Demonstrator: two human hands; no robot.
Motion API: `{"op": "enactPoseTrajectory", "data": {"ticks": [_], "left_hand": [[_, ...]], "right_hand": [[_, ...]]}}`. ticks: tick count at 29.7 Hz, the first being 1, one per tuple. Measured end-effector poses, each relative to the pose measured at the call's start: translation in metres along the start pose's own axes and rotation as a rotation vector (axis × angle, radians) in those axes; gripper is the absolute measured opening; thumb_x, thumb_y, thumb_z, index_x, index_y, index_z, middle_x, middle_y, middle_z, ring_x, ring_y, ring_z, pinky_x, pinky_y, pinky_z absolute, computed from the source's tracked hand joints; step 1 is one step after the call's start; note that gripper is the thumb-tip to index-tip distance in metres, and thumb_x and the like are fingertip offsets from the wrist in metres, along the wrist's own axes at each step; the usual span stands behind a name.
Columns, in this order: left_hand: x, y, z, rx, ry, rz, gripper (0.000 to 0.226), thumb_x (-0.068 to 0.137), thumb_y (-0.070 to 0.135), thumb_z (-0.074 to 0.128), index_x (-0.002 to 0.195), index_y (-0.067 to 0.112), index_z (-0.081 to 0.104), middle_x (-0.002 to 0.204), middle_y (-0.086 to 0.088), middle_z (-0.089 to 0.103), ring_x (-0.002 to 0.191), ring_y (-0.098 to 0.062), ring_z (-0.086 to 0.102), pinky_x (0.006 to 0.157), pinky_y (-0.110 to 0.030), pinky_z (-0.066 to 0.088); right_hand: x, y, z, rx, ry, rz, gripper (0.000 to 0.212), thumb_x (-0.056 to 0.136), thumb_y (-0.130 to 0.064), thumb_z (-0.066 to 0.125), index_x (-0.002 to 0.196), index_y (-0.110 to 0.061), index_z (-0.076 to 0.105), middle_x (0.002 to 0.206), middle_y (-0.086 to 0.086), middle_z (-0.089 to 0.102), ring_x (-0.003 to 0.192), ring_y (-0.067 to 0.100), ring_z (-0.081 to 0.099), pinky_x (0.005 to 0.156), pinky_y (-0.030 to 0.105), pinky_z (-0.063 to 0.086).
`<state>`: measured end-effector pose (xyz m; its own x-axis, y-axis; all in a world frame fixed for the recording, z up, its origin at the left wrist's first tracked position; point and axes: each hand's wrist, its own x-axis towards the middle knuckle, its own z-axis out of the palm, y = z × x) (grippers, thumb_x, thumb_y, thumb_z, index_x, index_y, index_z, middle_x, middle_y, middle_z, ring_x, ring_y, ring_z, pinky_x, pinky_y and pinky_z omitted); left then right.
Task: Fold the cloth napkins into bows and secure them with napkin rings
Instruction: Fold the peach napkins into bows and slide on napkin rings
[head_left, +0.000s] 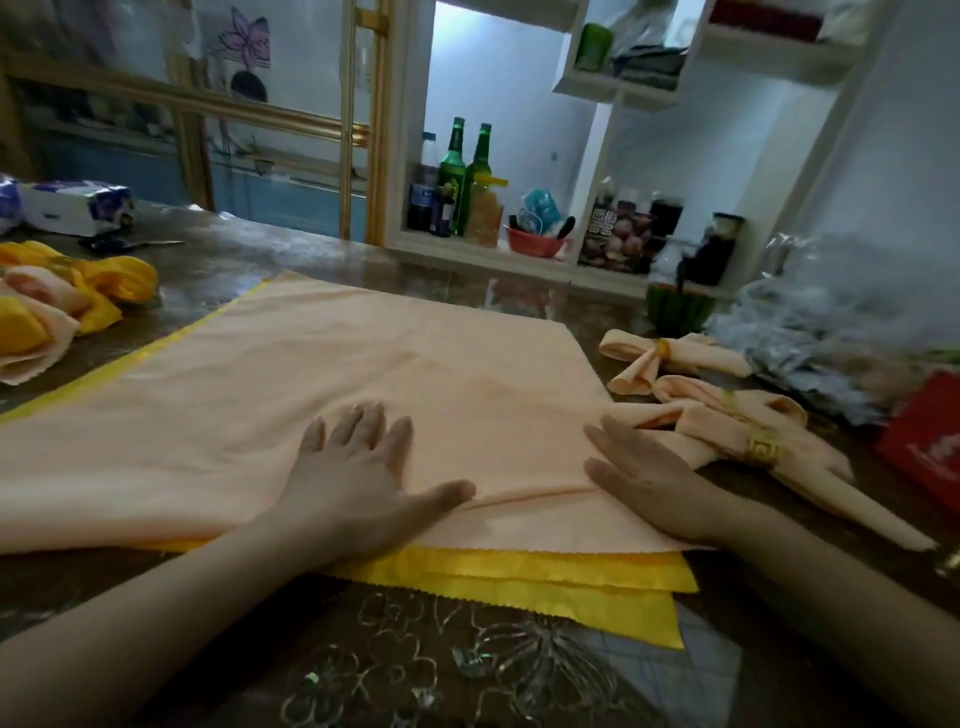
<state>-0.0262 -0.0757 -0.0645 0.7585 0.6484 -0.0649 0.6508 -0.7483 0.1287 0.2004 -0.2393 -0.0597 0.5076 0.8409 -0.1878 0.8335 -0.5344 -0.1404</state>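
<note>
Near the front edge of the tabletop (130, 587), left hand (358, 467) and right hand (644, 488) lie flat and apart on the peach napkin (363, 358). Uneven pressing could drag the yellow napkins (545, 577) beneath and skew the fold. Beyond, 1 finished bow (696, 423) crowds its right corner.

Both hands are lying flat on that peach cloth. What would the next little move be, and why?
Probably lift the near edge and fold it away: the peach napkin lies spread flat under the left hand and right hand, while a finished bow sits ringed beside it.
</note>
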Motion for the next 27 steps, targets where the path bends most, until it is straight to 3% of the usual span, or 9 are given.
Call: {"op": "enactPoseTrajectory", "data": {"ticks": [4,8,10,12,15,18,21,25,27], "left_hand": [[-0.003,0.000,0.000,-0.004,0.007,0.003,0.110,0.060,0.087,0.007,0.150,0.025,-0.001,0.158,-0.004,-0.010,0.145,-0.018,-0.011,0.117,-0.043,-0.005],[-0.007,0.002,-0.005,0.065,0.038,0.009,0.091,0.080,0.079,0.018,0.150,0.023,0.002,0.158,-0.007,-0.007,0.145,-0.024,-0.009,0.113,-0.054,-0.007],[-0.011,0.012,-0.011,0.081,0.090,0.063,0.071,0.093,0.060,0.024,0.150,0.023,0.006,0.159,-0.005,-0.002,0.145,-0.022,-0.007,0.113,-0.055,-0.007],[-0.015,0.024,-0.015,-0.075,0.147,0.087,0.054,0.100,0.039,0.025,0.149,0.022,0.013,0.158,0.000,0.007,0.146,-0.016,-0.002,0.115,-0.052,-0.004],[-0.021,0.020,-0.020,-0.149,0.213,0.024,0.050,0.102,0.030,0.022,0.149,0.018,0.014,0.158,0.003,0.011,0.146,-0.014,0.000,0.117,-0.046,-0.001],[-0.037,-0.019,-0.017,-0.032,0.161,-0.109,0.052,0.102,0.035,0.017,0.150,0.016,0.009,0.159,0.002,0.004,0.146,-0.016,-0.005,0.116,-0.045,-0.003],[-0.068,-0.060,-0.010,0.029,-0.024,-0.117,0.065,0.096,0.055,0.015,0.150,0.022,-0.002,0.158,0.002,-0.011,0.144,-0.016,-0.014,0.115,-0.043,-0.009],[-0.112,-0.114,-0.008,0.002,-0.050,-0.223,0.093,0.071,0.080,-0.002,0.149,0.029,-0.010,0.156,0.005,-0.019,0.143,-0.010,-0.017,0.115,-0.033,-0.009],[-0.125,-0.130,-0.010,-0.005,-0.055,-0.275,0.096,0.068,0.080,-0.005,0.148,0.029,-0.011,0.155,0.005,-0.020,0.142,-0.009,-0.017,0.115,-0.031,-0.009]], "right_hand": [[-0.021,0.020,-0.009,-0.067,0.027,0.107,0.058,0.099,-0.047,0.020,0.151,-0.024,0.007,0.159,-0.003,-0.002,0.146,0.012,0.000,0.118,0.031,0.001],[-0.041,-0.006,-0.024,-0.325,0.280,0.145,0.048,0.101,-0.029,0.032,0.148,-0.023,0.023,0.157,-0.001,0.017,0.143,0.015,0.018,0.115,0.031,0.017],[-0.044,-0.040,-0.025,-0.184,0.390,0.013,0.048,0.100,-0.018,0.037,0.146,-0.025,0.027,0.156,-0.003,0.020,0.143,0.013,0.018,0.115,0.029,0.017],[-0.038,-0.082,-0.023,-0.031,0.417,-0.185,0.046,0.099,-0.011,0.038,0.143,-0.025,0.034,0.153,-0.004,0.028,0.142,0.010,0.022,0.114,0.025,0.018],[-0.011,-0.146,-0.014,0.043,0.398,-0.374,0.047,0.096,-0.006,0.040,0.141,-0.019,0.039,0.149,0.001,0.036,0.138,0.015,0.030,0.112,0.025,0.023],[0.011,-0.193,0.007,0.098,0.227,-0.501,0.049,0.097,-0.016,0.041,0.145,-0.014,0.030,0.150,0.008,0.032,0.139,0.023,0.027,0.112,0.030,0.023],[0.023,-0.195,0.024,-0.034,0.042,-0.485,0.060,0.100,-0.045,0.024,0.151,-0.020,0.006,0.159,0.001,-0.001,0.146,0.015,-0.003,0.116,0.030,-0.001],[0.030,-0.197,0.024,-0.067,0.030,-0.446,0.065,0.097,-0.055,0.018,0.152,-0.024,0.004,0.159,-0.003,-0.007,0.145,0.010,-0.008,0.115,0.027,-0.006],[0.030,-0.198,0.024,-0.064,0.041,-0.441,0.065,0.096,-0.056,0.018,0.152,-0.025,0.006,0.159,-0.004,-0.005,0.145,0.009,-0.006,0.115,0.027,-0.005]]}}
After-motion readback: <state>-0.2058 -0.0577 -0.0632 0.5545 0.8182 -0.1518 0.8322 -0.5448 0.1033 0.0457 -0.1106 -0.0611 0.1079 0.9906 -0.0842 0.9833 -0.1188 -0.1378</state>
